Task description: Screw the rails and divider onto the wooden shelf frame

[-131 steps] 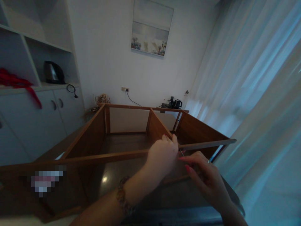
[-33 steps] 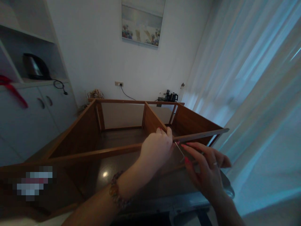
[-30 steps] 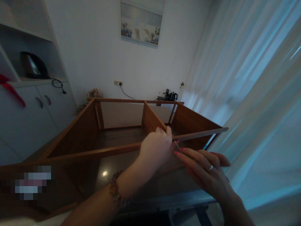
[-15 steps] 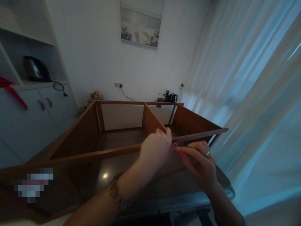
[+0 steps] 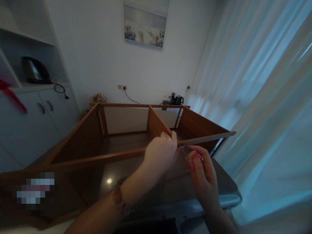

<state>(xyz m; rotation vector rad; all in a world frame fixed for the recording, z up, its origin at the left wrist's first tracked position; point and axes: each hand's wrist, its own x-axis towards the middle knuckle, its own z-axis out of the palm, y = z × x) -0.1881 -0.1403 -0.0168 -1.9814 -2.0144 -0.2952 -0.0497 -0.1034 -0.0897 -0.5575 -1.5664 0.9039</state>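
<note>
A wooden shelf frame lies on its side across a dark, glossy tabletop. My left hand, a beaded bracelet on its wrist, is closed round the joint where the middle divider board meets the near rail. Just to the right, my right hand pinches a thin, bent metal hex key between thumb and fingers. The key's tip reaches the near rail beside my left hand. Whatever it touches there is too small to make out.
A black and steel kettle stands on the cabinet at left, its cord hanging down. Behind the frame are a wall socket with a plugged-in cord and a black coffee maker. Pale curtains hang along the right.
My right hand has turned and shifted its grip on the hex key, with the thumb now on top and more of the key showing. My left hand stays on the joint.
</note>
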